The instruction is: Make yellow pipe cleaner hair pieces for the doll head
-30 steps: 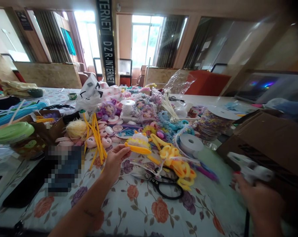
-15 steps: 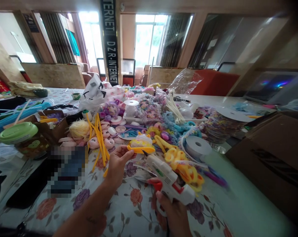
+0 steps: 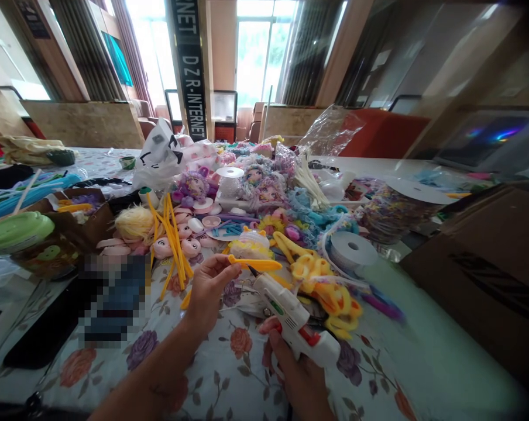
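Note:
My left hand (image 3: 209, 289) pinches one end of a yellow fuzzy strip (image 3: 260, 264), which points to the right. In my right hand (image 3: 293, 365) is a white glue gun (image 3: 288, 307) with red parts. Its dark nozzle tip lies close under the strip near my left fingertips; I cannot tell whether they touch. Just behind the strip sits a small yellow-and-white fluffy piece (image 3: 249, 241). A heap of yellow fuzzy cord (image 3: 321, 280) lies to the right of the glue gun. Several yellow pipe cleaners (image 3: 172, 237) rest across pink doll heads (image 3: 162, 248) on the left.
A ribbon spool (image 3: 352, 248) and a large cardboard box (image 3: 479, 280) stand at the right. On the left are a green-lidded cup (image 3: 19, 234) and a dark phone-like object (image 3: 45, 321). Doll heads and yarn pile up at the back of the flowered tablecloth (image 3: 220, 374).
The view has tipped down and shifted slightly. The yellow strip now stretches out flatter to the right, and the glue gun's nozzle has moved a little left beneath it. Both hands keep their holds.

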Motion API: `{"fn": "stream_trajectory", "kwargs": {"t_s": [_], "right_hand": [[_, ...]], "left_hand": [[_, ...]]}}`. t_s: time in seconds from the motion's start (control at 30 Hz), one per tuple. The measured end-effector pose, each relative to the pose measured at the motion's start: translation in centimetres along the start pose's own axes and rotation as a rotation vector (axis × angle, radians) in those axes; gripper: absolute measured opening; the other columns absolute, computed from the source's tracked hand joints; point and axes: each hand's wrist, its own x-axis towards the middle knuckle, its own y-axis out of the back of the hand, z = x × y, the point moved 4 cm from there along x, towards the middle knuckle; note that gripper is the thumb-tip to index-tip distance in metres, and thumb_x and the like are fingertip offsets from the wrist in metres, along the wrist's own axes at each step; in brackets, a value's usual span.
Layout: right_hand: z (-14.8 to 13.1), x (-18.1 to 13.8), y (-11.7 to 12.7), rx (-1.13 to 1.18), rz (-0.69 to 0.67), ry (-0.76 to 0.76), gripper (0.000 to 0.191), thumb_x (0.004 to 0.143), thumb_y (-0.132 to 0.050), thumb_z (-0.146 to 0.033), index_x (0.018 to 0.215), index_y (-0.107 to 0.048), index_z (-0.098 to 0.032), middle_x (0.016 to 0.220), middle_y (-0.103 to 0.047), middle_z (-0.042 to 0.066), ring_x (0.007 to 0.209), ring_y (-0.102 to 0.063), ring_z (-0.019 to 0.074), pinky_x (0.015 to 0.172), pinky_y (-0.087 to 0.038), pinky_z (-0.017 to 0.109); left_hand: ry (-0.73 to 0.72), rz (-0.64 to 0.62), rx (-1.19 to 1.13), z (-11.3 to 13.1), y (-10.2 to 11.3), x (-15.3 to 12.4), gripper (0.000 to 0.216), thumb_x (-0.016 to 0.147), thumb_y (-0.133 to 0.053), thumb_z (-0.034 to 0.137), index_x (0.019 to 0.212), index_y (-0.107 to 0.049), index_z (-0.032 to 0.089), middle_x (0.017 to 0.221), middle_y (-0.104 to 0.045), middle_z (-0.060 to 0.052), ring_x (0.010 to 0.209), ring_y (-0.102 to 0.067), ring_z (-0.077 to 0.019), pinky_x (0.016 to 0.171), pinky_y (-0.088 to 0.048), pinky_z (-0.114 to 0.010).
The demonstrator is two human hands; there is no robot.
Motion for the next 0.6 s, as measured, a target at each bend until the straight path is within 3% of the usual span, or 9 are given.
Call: {"fn": "stream_trajectory", "kwargs": {"t_s": [0.37, 0.6], "right_hand": [[-0.11, -0.11, 0.17, -0.063, 0.015, -0.021, 0.041, 0.079, -0.057, -0.058, 0.074, -0.059, -0.018, 0.044, -0.054, -0.002, 0.038, -0.041, 0.0093, 0.039, -0.031, 0.021], [-0.34, 0.07, 0.03, 0.045, -0.013, 0.026, 0.036, 0.080, -0.058, -0.053, 0.071, -0.057, -0.018, 0.044, -0.051, -0.004, 0.036, -0.038, 0.0078, 0.036, -0.028, 0.019]], "left_hand": [[0.003, -0.023, 0.017, 0.14, -0.13, -0.19, 0.017, 0.064, -0.078, 0.024, 0.074, -0.067, 0.016, 0.068, -0.063, 0.001, 0.065, -0.055, -0.0091, 0.064, -0.046, -0.019], [-0.007, 0.010, -0.001, 0.21, -0.03, -0.11, 0.018, 0.062, -0.079, 0.024, 0.072, -0.067, 0.016, 0.066, -0.062, 0.003, 0.062, -0.054, -0.0080, 0.061, -0.044, -0.018]]}}
